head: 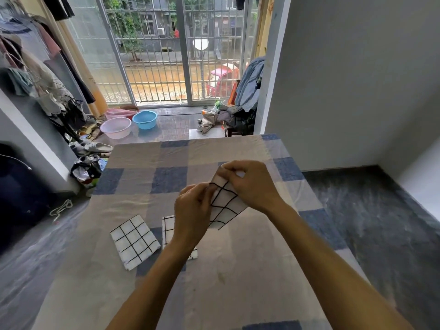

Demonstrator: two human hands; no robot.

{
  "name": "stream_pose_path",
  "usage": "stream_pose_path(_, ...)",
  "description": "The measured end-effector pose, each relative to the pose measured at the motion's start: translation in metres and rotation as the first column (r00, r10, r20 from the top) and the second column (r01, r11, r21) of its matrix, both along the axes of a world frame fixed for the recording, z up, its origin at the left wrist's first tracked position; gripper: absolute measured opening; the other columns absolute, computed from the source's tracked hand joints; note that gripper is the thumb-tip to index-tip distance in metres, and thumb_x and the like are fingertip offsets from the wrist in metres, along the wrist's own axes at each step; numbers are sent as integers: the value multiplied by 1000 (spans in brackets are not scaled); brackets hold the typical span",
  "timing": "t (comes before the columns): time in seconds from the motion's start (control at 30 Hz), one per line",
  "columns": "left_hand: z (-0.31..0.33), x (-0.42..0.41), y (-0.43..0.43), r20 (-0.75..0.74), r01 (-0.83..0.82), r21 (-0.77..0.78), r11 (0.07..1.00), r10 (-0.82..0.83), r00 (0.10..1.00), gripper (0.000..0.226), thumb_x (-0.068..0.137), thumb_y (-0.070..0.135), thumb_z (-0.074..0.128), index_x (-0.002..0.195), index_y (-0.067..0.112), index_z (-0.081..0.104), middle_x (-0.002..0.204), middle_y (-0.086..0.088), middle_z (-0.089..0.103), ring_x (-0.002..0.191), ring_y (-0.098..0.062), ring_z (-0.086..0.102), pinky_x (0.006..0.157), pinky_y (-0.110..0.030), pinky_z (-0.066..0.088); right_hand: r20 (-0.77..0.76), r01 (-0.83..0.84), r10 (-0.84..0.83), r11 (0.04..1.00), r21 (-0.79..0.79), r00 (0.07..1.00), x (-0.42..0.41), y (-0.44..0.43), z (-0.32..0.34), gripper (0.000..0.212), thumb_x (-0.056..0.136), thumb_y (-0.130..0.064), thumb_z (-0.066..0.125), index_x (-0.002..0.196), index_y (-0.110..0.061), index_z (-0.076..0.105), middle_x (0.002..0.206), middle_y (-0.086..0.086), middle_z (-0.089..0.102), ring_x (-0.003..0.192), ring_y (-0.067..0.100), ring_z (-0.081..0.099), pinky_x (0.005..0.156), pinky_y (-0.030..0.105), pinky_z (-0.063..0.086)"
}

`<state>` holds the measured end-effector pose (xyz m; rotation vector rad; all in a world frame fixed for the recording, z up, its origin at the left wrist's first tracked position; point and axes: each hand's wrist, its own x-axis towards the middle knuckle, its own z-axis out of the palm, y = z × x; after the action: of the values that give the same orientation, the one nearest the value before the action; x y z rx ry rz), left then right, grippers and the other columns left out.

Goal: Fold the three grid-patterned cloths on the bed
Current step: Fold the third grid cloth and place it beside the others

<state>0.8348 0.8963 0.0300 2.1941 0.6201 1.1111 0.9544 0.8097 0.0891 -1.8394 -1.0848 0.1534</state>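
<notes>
The left hand point(192, 210) and the right hand point(250, 184) are close together. Each pinches an edge of one grid cloth point(226, 206), held up over the middle of the bed point(238, 270). A second grid cloth point(134, 241) and a third grid cloth point(168, 231) lie flat nearer the bed's left edge and look folded already, so this is likely the last one. Next, its corners need to be matched up and folded over.
</notes>
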Motion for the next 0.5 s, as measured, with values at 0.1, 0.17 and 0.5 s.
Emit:
stream_pose_path(0.1,-11,-7,0,22,-39,-50,998,40,999,12,87,19,62,90,13,73,76,14,61,68,-4,55,64,-7,36,-2,26,-26,1000,4,1000,2,0,-2,17,86,-31,66,92,-18,76,90,-7,73,83,2,63,81,23,50)
stream_pose_path(0.17,-21,-15,3,10,-30,-92,995,31,999,11,86,14,64,92,13,73,79,14,62,73,-4,57,68,-11,41,3,44,-44,999,15,999,5,-1,-2,17,86,-33,66,92,-20,76,90,-8,73,82,2,63,81,26,51)
stream_pose_path(0.5,-58,-47,21,-211,-28,-145,989,-3,978,14,88,27,60,89,21,72,72,12,65,70,-11,63,64,-31,49,97,139,-143,989,43,985,1,-1,-9,18,87,-33,64,93,-21,75,86,-4,72,80,11,64,74,38,53)
